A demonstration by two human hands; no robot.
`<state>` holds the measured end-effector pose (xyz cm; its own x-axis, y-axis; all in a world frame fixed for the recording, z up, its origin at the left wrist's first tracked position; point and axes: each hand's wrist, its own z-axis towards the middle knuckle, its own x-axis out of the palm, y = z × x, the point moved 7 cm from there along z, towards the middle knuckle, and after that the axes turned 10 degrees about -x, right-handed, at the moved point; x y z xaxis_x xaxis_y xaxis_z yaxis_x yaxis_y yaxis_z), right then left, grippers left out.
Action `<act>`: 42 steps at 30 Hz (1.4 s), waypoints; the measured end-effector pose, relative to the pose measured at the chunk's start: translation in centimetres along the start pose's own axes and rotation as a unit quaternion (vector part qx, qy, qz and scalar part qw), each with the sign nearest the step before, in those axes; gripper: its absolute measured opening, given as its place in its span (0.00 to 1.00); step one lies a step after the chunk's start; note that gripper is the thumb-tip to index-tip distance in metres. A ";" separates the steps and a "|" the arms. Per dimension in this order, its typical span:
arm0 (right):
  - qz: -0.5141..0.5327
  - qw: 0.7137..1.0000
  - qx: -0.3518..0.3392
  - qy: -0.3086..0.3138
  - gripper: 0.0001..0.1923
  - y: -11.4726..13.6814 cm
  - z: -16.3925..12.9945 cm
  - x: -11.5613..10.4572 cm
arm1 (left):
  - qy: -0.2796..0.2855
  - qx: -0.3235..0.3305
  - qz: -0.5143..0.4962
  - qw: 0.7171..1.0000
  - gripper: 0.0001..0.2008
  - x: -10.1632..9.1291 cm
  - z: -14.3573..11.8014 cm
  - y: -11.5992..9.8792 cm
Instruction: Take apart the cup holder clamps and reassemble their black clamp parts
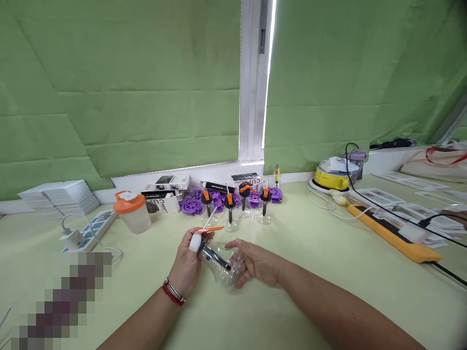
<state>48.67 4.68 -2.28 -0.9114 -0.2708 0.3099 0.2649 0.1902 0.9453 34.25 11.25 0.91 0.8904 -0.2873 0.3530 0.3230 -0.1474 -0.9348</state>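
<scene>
Four finished bottles and an orange-lidded shaker stand beyond both hands.

Large letters "CU" on my white box, "CU" again on another box, the rest too small for me to read

On your pale green table, far from you below the window, stand four small clear bottles with black-and-orange caps, and purple plastic wheels lie just behind them. To their left you have a cup with an orange lid, some small printed boxes, a white power strip and, farther left, a stack of white cards. On your right sits a yellow round device, with a long orange strip nearer you. Green blinds cover the window.
</scene>
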 end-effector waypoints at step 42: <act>-0.296 0.937 -0.185 -0.020 0.33 4.2 -0.6 -1.3 | -0.094 0.134 0.314 0.935 0.15 -1.4 0.1 -0.9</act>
<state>51.18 5.26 1.32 -0.9424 -0.1888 -0.2760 -0.2053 -0.3248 0.9232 32.69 11.86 1.27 0.9642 -0.0629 -0.2577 -0.2354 0.2445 -0.9406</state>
